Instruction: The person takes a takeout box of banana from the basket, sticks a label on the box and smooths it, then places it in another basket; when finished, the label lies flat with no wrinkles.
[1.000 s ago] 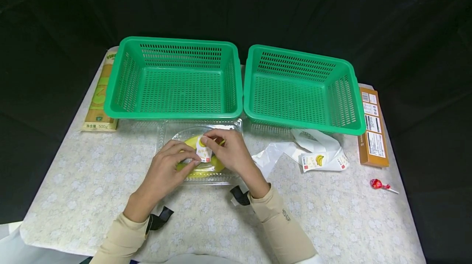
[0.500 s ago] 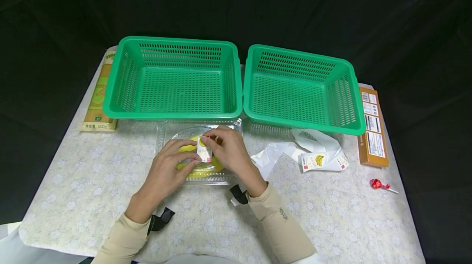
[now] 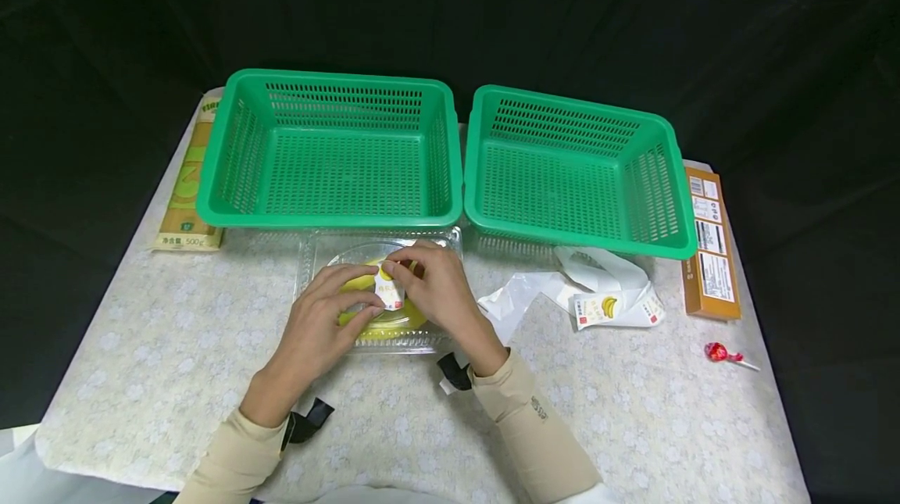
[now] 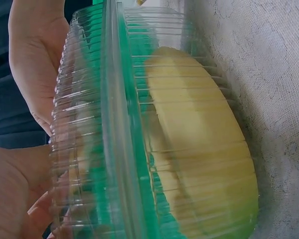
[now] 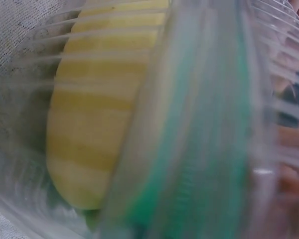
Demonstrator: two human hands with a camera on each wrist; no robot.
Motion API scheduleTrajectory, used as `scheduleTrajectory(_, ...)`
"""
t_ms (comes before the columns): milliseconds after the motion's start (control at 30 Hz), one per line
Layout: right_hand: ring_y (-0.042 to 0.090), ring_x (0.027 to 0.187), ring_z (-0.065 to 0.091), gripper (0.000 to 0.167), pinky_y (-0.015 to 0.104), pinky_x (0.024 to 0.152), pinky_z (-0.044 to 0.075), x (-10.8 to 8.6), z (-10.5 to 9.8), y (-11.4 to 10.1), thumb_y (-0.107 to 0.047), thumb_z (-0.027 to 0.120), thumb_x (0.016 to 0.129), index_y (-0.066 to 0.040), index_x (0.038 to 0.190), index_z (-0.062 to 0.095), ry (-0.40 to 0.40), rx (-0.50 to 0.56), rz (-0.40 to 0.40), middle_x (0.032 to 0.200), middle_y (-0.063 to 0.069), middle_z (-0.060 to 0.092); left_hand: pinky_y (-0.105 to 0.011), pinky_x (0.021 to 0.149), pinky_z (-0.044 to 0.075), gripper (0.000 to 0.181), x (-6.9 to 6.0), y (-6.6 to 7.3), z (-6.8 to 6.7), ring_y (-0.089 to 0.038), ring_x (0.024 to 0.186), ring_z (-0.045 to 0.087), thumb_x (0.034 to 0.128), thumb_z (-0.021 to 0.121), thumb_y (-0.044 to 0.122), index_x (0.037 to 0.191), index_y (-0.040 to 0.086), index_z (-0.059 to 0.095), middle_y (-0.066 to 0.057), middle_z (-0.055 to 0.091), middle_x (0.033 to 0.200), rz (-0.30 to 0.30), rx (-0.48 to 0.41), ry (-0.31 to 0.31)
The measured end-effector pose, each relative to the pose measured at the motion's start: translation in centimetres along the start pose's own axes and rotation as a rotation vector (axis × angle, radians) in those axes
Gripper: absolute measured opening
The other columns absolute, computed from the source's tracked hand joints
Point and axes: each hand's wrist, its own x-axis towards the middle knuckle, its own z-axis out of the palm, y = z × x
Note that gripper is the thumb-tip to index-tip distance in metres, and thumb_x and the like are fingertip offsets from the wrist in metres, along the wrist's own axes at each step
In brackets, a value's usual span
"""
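Cream is being worn by the tablecloth (image 3: 141, 363), sprinkled with pale flowers. Along its far edge, slotted green is being shown by the left basket (image 3: 337, 219) and the right basket (image 3: 576, 237). Near the left edge, tan and green are being mixed on a packet (image 3: 186, 191); by the right edge, orange is being broken by white panels on a carton (image 3: 716, 254). Red is being flashed by a lollipop (image 3: 718, 352), yellow by the fruit (image 4: 199, 124), yellow and red by a white label (image 3: 389, 294).

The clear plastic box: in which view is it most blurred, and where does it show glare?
Right wrist view: clear plastic box most blurred, its rim smeared, the yellow fruit soft-edged behind it; left wrist view: ridges sharper, with pale glints; head view: small bright glints along the box's edges.
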Motion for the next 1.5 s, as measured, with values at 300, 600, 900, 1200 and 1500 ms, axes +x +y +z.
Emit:
scheduleTrajectory(300,0.010,0.060,0.051,0.014,0.020,0.054,0.038,0.1,0.4,0.1,-0.020,0.072,0.093,-0.008,0.094,0.080,0.019,-0.038,-0.006,0.079,0.003,0.068,-0.041,0.096,0.052,0.008,-0.1,0.1,0.1,-0.024,0.112,0.064,0.0810,0.083,0.015,0.087,0.012,0.079,-0.003,0.076,0.109,-0.008,0.022,-0.006)
scheduleTrajectory(600,0.008,0.058,0.050,0.009,0.020,0.050,0.035,-0.1,1.2,0.0,-0.021,0.074,0.092,-0.013,0.091,0.079,0.086,-0.120,-0.018,0.078,0.001,0.064,-0.038,0.091,0.053,0.011,0.1,-0.1,0.1,-0.021,0.103,0.067,0.0791,0.083,0.014,0.089,0.012,0.080,-0.001,0.078,0.102,0.011,0.031,-0.020)
scheduleTrajectory(900,0.008,0.060,0.051,0.008,0.021,0.052,0.036,-0.2,1.4,-0.1,-0.022,0.075,0.091,-0.014,0.091,0.078,0.095,-0.131,0.001,0.078,0.000,0.063,-0.039,0.091,0.053,0.011,0.1,0.0,0.1,-0.020,0.102,0.067,0.0800,0.083,0.015,0.090,0.012,0.080,-0.001,0.078,0.102,-0.006,0.034,-0.034)
scheduleTrajectory(1200,0.011,0.064,0.053,0.010,0.022,0.054,0.039,-0.1,1.4,-0.1,-0.022,0.073,0.093,-0.013,0.093,0.076,0.093,-0.161,0.006,0.082,0.002,0.064,-0.042,0.099,0.051,0.011,0.2,0.0,0.0,-0.020,0.098,0.069,0.0802,0.083,0.015,0.090,0.012,0.079,-0.001,0.078,0.097,-0.020,0.009,-0.034)
scheduleTrajectory(1500,0.014,0.062,0.054,0.008,0.023,0.053,0.040,0.1,1.7,0.0,-0.017,0.073,0.092,-0.009,0.090,0.075,0.151,-0.177,-0.002,0.081,0.005,0.064,-0.046,0.103,0.050,0.010,0.3,0.2,-0.1,-0.021,0.099,0.070,0.0826,0.082,0.015,0.092,0.013,0.080,-0.002,0.078,0.098,-0.068,-0.013,-0.063)
